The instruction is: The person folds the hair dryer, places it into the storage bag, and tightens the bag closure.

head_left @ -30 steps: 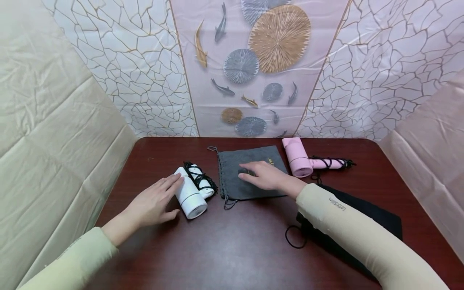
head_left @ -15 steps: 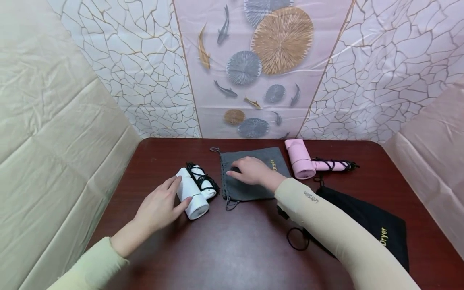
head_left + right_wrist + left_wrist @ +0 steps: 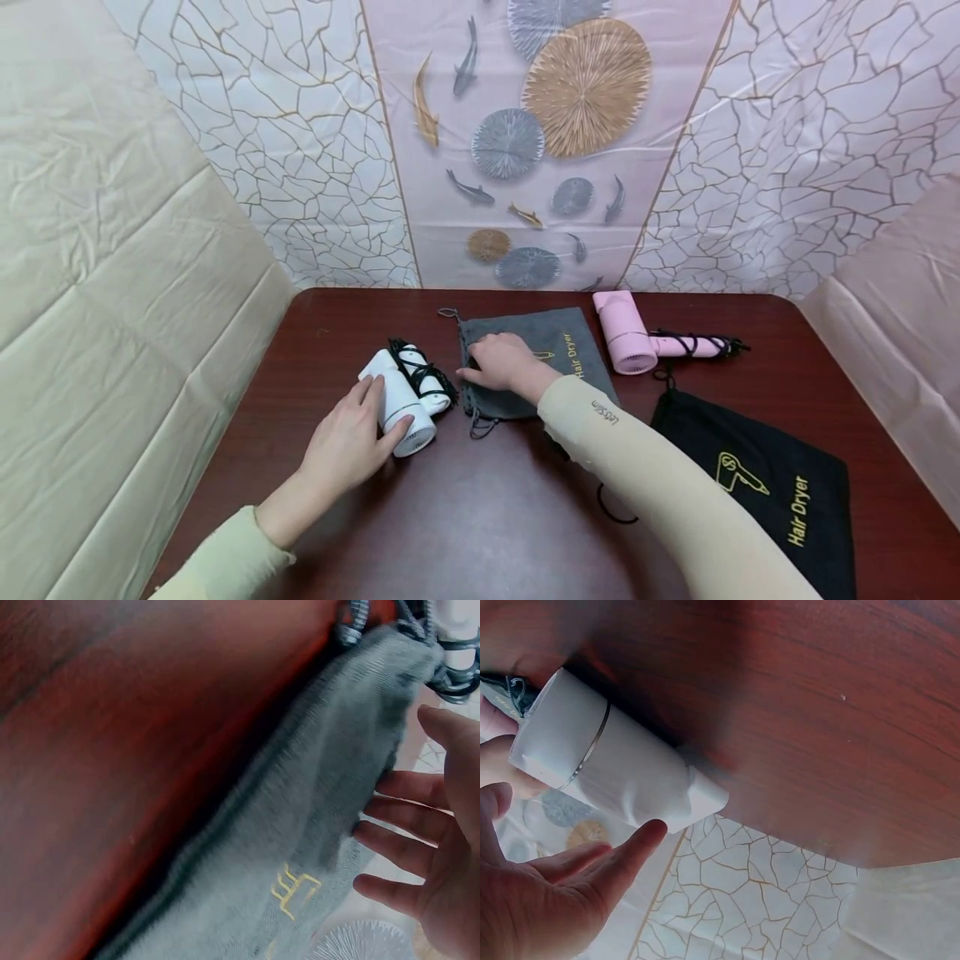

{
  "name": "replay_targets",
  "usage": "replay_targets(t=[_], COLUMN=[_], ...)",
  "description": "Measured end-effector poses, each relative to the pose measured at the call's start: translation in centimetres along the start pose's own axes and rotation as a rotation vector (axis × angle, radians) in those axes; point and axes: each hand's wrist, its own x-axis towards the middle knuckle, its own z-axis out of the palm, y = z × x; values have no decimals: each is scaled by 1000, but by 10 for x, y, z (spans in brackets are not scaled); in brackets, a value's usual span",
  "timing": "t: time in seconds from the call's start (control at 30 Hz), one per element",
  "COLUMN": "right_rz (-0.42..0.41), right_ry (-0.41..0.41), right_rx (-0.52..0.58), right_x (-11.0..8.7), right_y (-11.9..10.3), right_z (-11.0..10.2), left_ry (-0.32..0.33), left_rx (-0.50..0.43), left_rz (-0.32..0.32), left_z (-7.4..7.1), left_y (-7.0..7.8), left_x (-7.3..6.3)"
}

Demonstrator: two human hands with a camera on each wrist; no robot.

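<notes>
Two sets of fingers, neither gripping: my left fingers (image 3: 630, 859) rest relaxed at the white hair dryer (image 3: 393, 398), my right fingers (image 3: 397, 844) hang loosely over the corded end of the grey pouch (image 3: 557, 337), both on the desk (image 3: 480, 517). I judge this a reach for the pouch, and the next move calls for pinching that edge

Pale sleeves (image 3: 660, 475), 1 dark-lettered

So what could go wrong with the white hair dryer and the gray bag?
The white hair dryer could slide if the left hand nudges its round barrel. Its black cord might snag the nearby drawstring of the gray bag. The right hand could wrinkle the soft bag.
</notes>
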Motion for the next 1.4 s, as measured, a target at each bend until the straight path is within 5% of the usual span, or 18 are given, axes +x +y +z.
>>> replay_targets(t=[0.3,0.8,1.17,1.4], right_rz=[-36,-166,-96,-103], right_ry=[-5,137,266,300], right_rx=[-73,187,499,583], right_x=[-1,-7,-24,-39], right_y=[-3,27,47,53], right_z=[5,11,-8,-30], left_ry=[26,27,63,45], left_rx=[10,4,-1,-30], left_rz=[7,21,26,3], left_z=[4,13,16,19], left_y=[-1,-2,0,9], left_x=[-2,-5,-7,-5])
